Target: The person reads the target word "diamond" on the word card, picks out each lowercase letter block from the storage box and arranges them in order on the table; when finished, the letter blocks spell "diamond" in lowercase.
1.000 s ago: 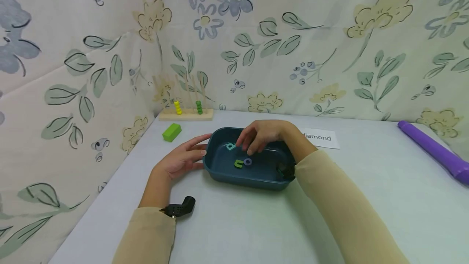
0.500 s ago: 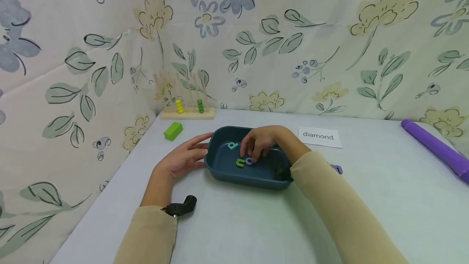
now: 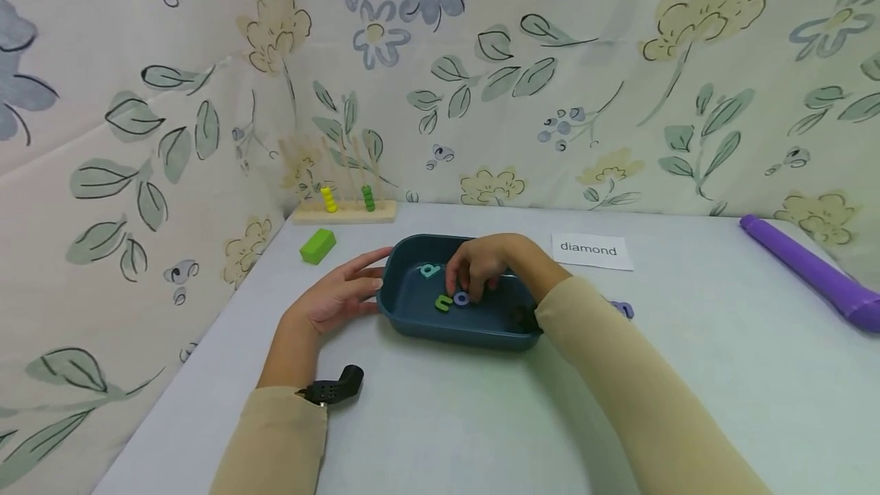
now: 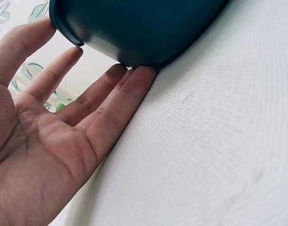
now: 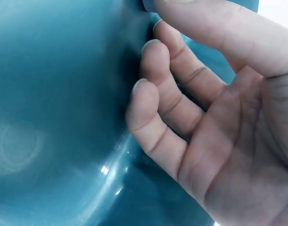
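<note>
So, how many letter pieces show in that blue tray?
3: a teal letter at back left, a green letter and a bluish letter side by side nearer the front; the right hand may hide more.

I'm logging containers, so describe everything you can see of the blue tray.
The blue tray is oblong with rounded corners, low walls and a rim; it looks like glossy plastic. It sits upright on the white table, with small letters inside. The left hand touches its left end; the right hand is inside.

The right hand (image 5: 219, 122), fingers curled, is at the glossy teal tray (image 5: 54, 94), thumb against a small blue piece (image 5: 148, 5).
</note>
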The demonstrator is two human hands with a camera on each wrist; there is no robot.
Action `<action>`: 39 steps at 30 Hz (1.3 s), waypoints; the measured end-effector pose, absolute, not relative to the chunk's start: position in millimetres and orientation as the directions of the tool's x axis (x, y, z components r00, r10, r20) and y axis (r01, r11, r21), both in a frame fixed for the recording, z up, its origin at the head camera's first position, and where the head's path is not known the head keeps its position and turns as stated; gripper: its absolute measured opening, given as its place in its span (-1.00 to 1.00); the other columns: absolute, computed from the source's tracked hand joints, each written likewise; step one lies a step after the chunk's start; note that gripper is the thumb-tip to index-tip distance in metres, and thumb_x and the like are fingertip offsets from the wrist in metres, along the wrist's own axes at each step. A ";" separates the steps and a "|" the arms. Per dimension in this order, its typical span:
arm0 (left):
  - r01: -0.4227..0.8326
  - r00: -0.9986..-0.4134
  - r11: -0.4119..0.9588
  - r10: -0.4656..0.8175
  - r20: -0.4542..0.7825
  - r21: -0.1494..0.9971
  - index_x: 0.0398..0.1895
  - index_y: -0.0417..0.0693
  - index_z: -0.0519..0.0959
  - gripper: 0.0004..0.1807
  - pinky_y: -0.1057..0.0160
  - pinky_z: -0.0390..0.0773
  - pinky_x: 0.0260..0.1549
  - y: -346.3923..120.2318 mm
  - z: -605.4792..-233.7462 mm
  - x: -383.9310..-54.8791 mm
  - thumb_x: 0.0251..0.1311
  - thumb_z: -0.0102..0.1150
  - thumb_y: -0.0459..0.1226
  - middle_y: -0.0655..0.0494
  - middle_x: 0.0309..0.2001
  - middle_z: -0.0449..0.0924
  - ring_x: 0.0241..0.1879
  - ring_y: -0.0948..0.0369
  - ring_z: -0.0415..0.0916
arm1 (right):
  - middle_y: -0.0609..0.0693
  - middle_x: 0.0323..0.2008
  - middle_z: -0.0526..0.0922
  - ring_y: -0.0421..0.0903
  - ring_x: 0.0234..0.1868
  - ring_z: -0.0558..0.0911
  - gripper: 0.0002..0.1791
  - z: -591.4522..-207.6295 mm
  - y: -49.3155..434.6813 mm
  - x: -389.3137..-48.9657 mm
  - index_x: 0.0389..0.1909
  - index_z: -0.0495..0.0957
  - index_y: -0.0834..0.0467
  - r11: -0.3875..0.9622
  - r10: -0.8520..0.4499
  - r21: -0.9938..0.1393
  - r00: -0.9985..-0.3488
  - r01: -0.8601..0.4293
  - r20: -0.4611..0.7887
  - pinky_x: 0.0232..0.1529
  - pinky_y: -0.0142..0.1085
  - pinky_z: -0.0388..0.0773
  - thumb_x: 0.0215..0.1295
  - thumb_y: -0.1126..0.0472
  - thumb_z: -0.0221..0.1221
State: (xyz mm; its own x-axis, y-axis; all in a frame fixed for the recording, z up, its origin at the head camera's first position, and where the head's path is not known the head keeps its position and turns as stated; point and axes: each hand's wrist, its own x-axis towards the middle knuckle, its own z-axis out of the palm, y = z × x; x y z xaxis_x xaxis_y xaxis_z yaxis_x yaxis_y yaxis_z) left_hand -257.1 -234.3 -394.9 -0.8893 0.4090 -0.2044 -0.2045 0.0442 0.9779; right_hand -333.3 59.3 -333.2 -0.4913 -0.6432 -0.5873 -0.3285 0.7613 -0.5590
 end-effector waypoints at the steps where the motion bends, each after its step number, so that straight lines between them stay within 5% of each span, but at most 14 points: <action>1: -0.207 -0.890 0.044 0.406 -0.207 0.977 0.61 0.28 0.22 -0.27 0.00 0.57 0.24 -235.1 -395.4 -257.1 0.43 0.18 -0.25 -0.06 0.55 0.24 0.34 0.04 0.43 | -0.05 -0.21 0.56 -0.13 -0.16 0.52 -0.67 -333.2 58.3 -333.1 -0.08 0.70 0.01 0.764 -0.641 -0.556 -0.492 -0.329 -0.590 -0.28 -0.30 0.53 0.17 0.41 0.38; 19: -0.217 -0.899 0.029 0.385 -0.211 0.976 0.60 0.29 0.24 -0.28 0.05 0.60 0.19 -241.1 -399.4 -256.4 0.42 0.20 -0.24 -0.07 0.54 0.26 0.32 0.05 0.45 | -0.08 -0.32 0.55 -0.14 -0.29 0.50 -0.71 -337.0 47.0 -330.1 -0.15 0.67 0.00 0.762 -0.646 -0.524 -0.499 -0.380 -0.577 -0.32 -0.29 0.50 0.18 0.39 0.41; 39: -0.222 -0.885 0.027 0.414 -0.213 0.975 0.62 0.22 0.20 -0.28 0.07 0.60 0.19 -236.1 -394.9 -258.1 0.45 0.16 -0.27 -0.11 0.53 0.26 0.26 0.10 0.49 | 0.01 -0.07 0.68 -0.05 -0.06 0.62 -0.72 -324.6 64.9 -328.0 -0.05 0.65 0.01 0.698 -0.684 -0.634 -0.574 -0.334 -0.450 -0.06 -0.17 0.67 0.25 0.31 0.37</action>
State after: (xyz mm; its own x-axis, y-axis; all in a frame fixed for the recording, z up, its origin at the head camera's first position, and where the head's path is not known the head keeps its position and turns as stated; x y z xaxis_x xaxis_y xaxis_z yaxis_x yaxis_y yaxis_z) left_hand -258.1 -236.1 -394.9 -0.8848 0.4143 -0.2135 -0.2225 0.0271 0.9746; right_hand -328.0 64.9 -324.6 -0.5740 -0.6839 -0.4503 -0.3341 0.6977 -0.6337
